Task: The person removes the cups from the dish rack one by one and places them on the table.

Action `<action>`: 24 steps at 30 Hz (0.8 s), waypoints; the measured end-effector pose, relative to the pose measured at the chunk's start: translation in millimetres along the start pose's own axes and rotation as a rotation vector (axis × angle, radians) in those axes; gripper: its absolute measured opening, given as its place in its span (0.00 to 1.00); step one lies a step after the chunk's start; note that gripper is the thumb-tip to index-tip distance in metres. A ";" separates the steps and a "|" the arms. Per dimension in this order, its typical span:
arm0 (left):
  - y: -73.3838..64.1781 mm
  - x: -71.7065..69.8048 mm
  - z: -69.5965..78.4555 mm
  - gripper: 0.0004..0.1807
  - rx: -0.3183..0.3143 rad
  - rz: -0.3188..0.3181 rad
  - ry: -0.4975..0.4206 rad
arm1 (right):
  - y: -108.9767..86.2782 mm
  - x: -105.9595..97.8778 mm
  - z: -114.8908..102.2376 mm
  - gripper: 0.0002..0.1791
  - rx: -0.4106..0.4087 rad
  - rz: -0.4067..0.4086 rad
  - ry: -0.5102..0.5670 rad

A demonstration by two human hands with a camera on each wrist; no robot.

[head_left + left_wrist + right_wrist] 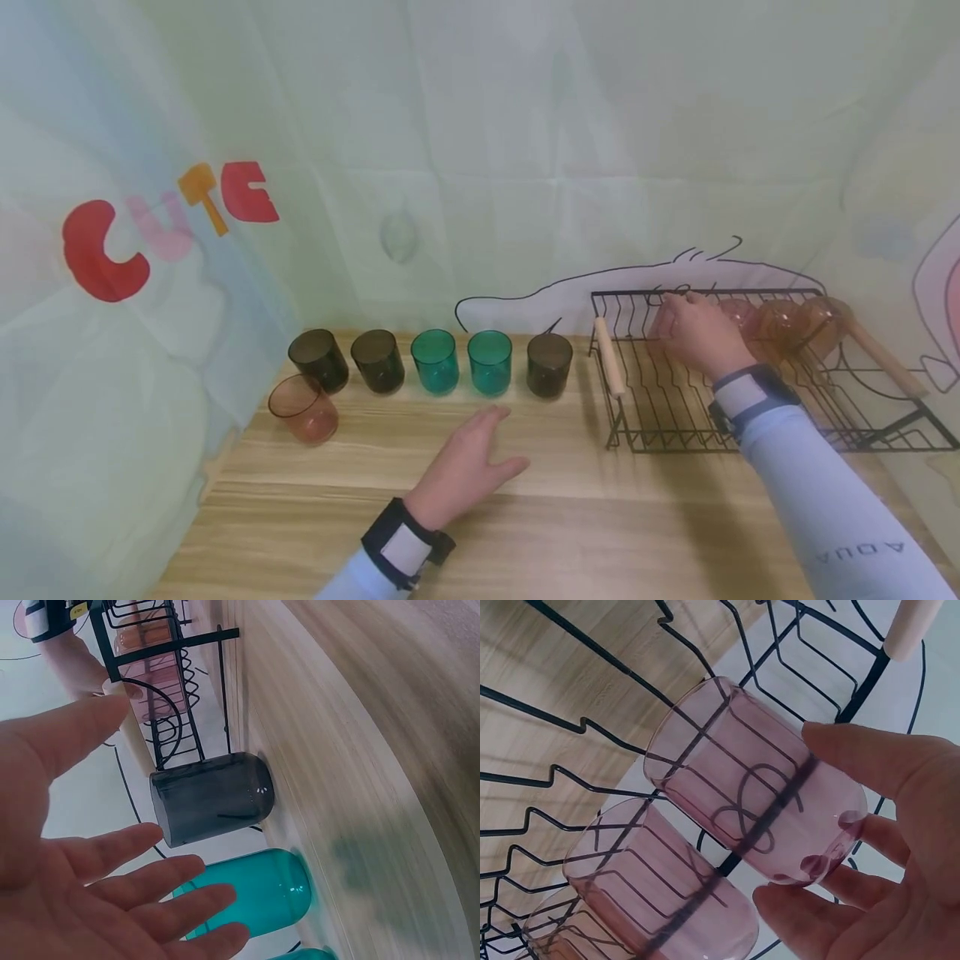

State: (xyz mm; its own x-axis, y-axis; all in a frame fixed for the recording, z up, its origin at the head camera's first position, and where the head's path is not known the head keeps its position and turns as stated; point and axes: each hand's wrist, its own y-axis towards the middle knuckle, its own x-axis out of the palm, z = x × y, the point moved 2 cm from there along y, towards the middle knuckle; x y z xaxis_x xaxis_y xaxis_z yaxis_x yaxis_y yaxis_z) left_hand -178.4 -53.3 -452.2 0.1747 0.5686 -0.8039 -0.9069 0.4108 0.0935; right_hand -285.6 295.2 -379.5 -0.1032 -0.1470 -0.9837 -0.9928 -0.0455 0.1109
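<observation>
My right hand (701,333) is over the black wire rack (610,357), gripping a clear pink glass (757,787) near its base with thumb and fingers. That glass lies tilted against the rack's wires. Beside it a second pink glass (675,877) leans in the rack, then an amber glass (780,321). My left hand (468,467) is held above the table with its fingers spread, holding nothing. Nearest to it are a dark grey glass (214,796) and a teal glass (255,892), both apart from the fingers.
Along the back of the wooden table (525,533) several glasses stand in a row: dark ones (378,361) and two teal ones (435,361). A reddish-pink glass (303,408) is in front of the row's left end. A printed cloth (495,167) hangs behind.
</observation>
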 end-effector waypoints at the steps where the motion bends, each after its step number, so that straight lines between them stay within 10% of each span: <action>1: 0.2 -0.1 0.6 0.41 0.000 -0.002 0.002 | -0.2 -0.2 0.2 0.28 -0.004 0.008 0.001; 24: 5.4 -9.4 3.8 0.46 -0.024 0.000 -0.068 | -26.9 -29.1 -11.5 0.14 -0.085 0.148 0.224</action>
State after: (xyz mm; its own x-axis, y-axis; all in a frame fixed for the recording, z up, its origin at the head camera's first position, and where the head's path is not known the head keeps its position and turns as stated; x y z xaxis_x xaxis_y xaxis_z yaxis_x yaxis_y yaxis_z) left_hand -183.5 -53.7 -441.9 0.1994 0.6160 -0.7621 -0.9159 0.3937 0.0786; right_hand -255.3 289.3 -352.2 -0.2212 -0.3722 -0.9014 -0.9583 -0.0885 0.2717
